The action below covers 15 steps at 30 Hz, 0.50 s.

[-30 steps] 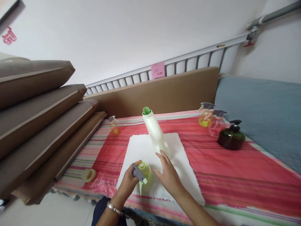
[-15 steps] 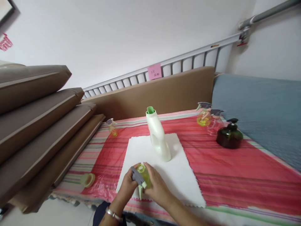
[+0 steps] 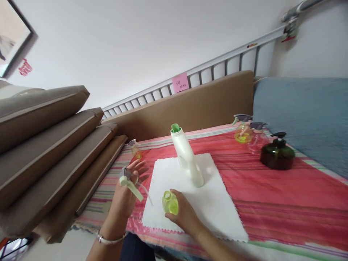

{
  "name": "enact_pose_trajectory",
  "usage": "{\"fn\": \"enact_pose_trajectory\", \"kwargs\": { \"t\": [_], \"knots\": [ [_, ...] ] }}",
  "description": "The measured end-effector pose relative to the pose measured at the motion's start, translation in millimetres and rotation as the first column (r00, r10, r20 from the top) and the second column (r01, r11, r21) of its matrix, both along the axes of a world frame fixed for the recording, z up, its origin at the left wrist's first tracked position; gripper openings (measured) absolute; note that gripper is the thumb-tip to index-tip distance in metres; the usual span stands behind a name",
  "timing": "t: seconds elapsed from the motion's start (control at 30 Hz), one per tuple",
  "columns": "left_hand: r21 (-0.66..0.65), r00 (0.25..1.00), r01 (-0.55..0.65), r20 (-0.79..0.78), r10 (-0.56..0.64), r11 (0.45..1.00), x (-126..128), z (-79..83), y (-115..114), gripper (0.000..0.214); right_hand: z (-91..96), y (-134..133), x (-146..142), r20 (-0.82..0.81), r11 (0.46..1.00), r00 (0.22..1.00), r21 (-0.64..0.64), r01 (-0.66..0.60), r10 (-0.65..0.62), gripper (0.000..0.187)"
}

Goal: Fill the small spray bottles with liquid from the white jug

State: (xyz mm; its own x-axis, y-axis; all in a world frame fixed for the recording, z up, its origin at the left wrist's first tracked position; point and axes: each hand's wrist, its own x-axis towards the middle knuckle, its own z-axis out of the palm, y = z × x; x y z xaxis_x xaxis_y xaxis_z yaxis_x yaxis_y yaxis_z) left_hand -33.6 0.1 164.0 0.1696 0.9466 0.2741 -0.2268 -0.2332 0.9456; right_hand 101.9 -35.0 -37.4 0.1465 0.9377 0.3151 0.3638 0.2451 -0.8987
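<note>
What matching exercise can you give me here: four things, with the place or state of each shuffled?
1. grey and pale-green plastic spray head
2. small round yellow-green transparent bottle
3. tall white plastic jug
4. squat dark-green pump bottle

A. standing on the white scalloped-edged mat, green spout at its mouth
B. in the left hand, detached from any bottle
C. beside the clear pink spray bottle
D. in the right hand, neck open

Pairs: 1-B, 2-D, 3-A, 4-C.
</note>
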Motion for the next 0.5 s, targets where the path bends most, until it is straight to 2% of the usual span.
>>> {"fn": "enact_pose_trajectory", "kwargs": {
  "t": [0.07, 0.13, 0.37, 0.5],
  "knots": [
    [0.007, 1.0, 0.022, 0.015, -0.022, 1.0, 14, 5.9, -4, 0.041, 0.1, 0, 0, -0.002, 1.0, 1.0, 0.004, 0.0, 0.0, 0.075],
    [0.011, 0.999, 0.03, 0.021, -0.03, 0.999, 25, 3.5, -6, 0.04, 0.7, 0, 0, -0.004, 1.0, 1.0, 0.007, -0.001, 0.001, 0.075],
    [0.124, 0.996, 0.037, 0.078, -0.047, 0.992, 39, 1.7, -6, 0.042, 1.5, 2, 0, -0.009, 1.0, 1.0, 0.002, -0.006, 0.006, 0.076],
    [0.12, 0.997, 0.045, 0.051, -0.051, 0.992, 49, -11.6, 1, 0.039, 1.3, 2, 0, -0.008, 1.0, 1.0, 0.005, -0.003, 0.004, 0.075]
  ]
}}
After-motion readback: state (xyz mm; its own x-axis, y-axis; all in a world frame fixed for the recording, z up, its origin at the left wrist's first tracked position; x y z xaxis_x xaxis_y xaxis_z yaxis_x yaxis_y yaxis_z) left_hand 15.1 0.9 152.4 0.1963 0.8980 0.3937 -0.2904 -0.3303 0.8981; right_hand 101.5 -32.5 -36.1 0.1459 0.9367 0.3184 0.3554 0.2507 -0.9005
